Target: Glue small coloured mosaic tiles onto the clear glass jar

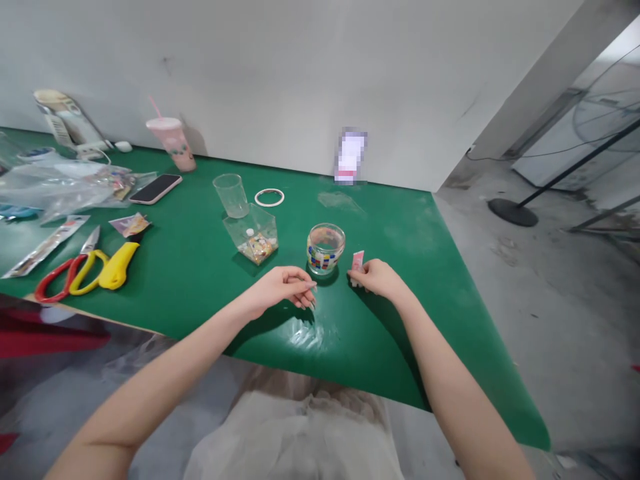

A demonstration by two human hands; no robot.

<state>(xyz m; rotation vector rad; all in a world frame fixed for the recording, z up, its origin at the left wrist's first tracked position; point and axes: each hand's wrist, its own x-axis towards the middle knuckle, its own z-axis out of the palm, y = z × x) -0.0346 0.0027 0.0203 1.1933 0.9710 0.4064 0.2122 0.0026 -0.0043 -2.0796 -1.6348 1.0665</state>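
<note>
A small clear glass cup (325, 252) with a band of coloured mosaic tiles stands upright on the green table (400, 230). To its right, my right hand (380, 277) pinches a small pink-and-white packet (358, 259) close to the tabletop. My left hand (290, 287) hovers just left of and in front of the cup, thumb pressed to the fingers; anything between its fingertips is too small to make out. Behind my left hand sits an open clear bag (259, 245) of small mixed beads. Neither hand touches the cup.
Behind the bag are a clear plastic cup (232, 195) and a white ring (269, 197). Scissors (75, 273), a yellow-handled tool (119, 265), a phone (156, 189), a pink drink cup (173, 143) and plastic bags (65, 183) occupy the left. A blurred phone (351, 157) leans on the wall.
</note>
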